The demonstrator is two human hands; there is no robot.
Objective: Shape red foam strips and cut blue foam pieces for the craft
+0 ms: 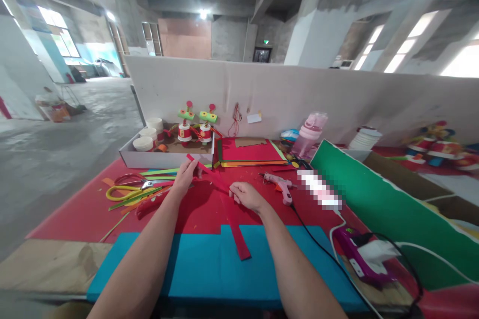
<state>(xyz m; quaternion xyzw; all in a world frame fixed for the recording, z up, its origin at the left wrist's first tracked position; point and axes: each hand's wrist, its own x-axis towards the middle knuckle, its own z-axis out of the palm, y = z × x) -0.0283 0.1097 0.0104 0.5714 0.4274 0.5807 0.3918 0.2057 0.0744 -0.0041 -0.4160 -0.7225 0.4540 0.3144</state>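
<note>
Between my hands stretches a red paper strip (209,172), slanting from upper left to lower right. My left hand (184,178) pinches it near its upper end. My right hand (245,197) grips it farther along with curled fingers. Below, a red length (235,232) runs down over the blue sheet (194,259); whether it is the same strip folded or a second one, I cannot tell. Scissors with yellow handles (125,193) lie left of my left hand, among green and orange strips. A pink glue gun (280,187) rests right of my right hand.
A white box (164,159) at the back left holds paper cups (144,143) and two cup figures (184,132). Red sheets (249,152) lie behind my hands. Rightward are a pink bottle (310,132), a green panel (374,214), and a purple power strip (364,256) with cables.
</note>
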